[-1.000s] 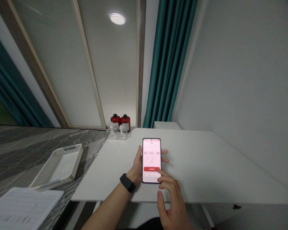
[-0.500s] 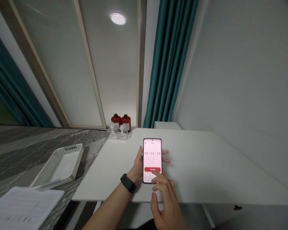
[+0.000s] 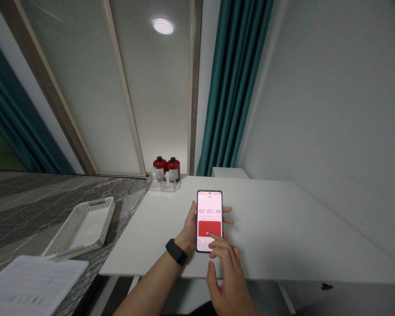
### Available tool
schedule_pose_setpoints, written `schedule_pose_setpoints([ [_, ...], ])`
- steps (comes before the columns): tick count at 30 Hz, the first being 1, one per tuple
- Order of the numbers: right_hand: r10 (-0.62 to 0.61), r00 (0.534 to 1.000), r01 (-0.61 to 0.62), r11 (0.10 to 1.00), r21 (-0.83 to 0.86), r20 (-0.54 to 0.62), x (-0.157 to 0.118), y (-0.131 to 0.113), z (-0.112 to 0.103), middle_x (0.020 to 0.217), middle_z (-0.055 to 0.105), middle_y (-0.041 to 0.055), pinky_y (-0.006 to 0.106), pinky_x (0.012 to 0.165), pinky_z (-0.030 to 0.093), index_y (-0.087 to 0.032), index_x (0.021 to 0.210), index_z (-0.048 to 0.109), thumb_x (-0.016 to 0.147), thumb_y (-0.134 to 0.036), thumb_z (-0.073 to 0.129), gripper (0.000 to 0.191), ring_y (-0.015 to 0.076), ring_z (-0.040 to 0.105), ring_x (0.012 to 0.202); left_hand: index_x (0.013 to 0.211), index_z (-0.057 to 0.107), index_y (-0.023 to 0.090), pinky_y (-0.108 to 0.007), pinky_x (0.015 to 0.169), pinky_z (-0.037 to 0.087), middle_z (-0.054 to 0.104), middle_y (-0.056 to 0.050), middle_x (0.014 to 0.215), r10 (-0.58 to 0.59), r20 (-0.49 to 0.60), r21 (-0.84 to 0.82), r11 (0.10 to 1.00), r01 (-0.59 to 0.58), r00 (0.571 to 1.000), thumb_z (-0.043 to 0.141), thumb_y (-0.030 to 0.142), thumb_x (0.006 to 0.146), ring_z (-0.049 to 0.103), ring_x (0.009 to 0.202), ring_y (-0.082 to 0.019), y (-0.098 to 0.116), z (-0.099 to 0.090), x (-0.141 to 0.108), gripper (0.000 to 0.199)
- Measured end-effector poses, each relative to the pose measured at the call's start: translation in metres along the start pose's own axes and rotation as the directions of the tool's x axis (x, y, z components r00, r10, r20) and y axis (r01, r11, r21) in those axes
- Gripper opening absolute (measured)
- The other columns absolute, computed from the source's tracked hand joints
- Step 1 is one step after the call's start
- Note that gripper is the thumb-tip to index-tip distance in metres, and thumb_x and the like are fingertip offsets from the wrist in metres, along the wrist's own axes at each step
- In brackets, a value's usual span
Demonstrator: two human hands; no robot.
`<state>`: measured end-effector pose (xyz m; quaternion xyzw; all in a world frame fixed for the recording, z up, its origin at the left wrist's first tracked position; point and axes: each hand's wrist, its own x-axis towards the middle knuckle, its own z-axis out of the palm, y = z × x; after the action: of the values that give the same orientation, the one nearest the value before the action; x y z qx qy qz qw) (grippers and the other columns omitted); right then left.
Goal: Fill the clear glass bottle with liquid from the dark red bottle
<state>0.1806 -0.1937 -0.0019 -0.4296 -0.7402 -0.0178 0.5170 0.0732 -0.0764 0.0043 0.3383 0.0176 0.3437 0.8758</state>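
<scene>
Upright above the white table, a smartphone (image 3: 209,202) faces me with a pink screen showing 02:02:39 and a large red block. My left hand (image 3: 188,230) grips it from behind, thumb along the left edge and fingertips out past the right edge. A black band (image 3: 176,252) circles the left wrist. In front of the phone's lower right is my right hand (image 3: 228,272), fingers apart and bent, holding nothing. Its index fingertip lies over the bottom of the red block; whether it touches the glass I cannot tell.
Two red bottles (image 3: 173,168) with black caps stand behind a clear organizer (image 3: 168,186) at the table's (image 3: 266,219) back left corner. Left of the table are a white perforated basket (image 3: 107,221) and printed papers (image 3: 36,281). A teal curtain (image 3: 236,87) hangs behind.
On the screen, the red button has grown from a narrow bar into a taller block; the time reads the same. Both hands and the phone hold nearly the same place.
</scene>
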Motion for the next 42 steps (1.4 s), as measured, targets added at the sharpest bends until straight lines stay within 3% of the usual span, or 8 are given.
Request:
schedule_pose_setpoints([
  [38, 0.005, 1.000, -0.005, 1.000, 0.017, -0.006, -0.0005, 0.0009, 0.0006, 0.100, 0.062, 0.0073, 0.033, 0.080, 0.050, -0.022, 0.097, 0.049, 0.084, -0.003, 0.042, 0.025, 0.0220, 0.063, 0.103, 0.135, 0.057, 0.001, -0.037, 0.077, 0.049, 0.072, -0.023, 0.113, -0.029, -0.020, 0.029, 0.999, 0.030, 0.999, 0.032, 0.087, 0.082, 0.071, 0.081, -0.028, 0.0013, 0.0008, -0.0001, 0.104],
  [42, -0.003, 1.000, 0.003, 1.000, 0.016, -0.021, -0.0002, 0.0004, 0.0004, 0.099, 0.063, 0.0069, 0.032, 0.078, 0.050, -0.022, 0.097, 0.050, 0.082, -0.002, 0.043, 0.026, 0.0212, 0.065, 0.097, 0.135, 0.057, 0.001, -0.037, 0.076, 0.048, 0.071, -0.024, 0.113, -0.030, -0.010, 0.042, 0.999, 0.030, 0.999, 0.033, 0.087, 0.082, 0.071, 0.081, -0.028, 0.0025, 0.0021, -0.0004, 0.104],
])
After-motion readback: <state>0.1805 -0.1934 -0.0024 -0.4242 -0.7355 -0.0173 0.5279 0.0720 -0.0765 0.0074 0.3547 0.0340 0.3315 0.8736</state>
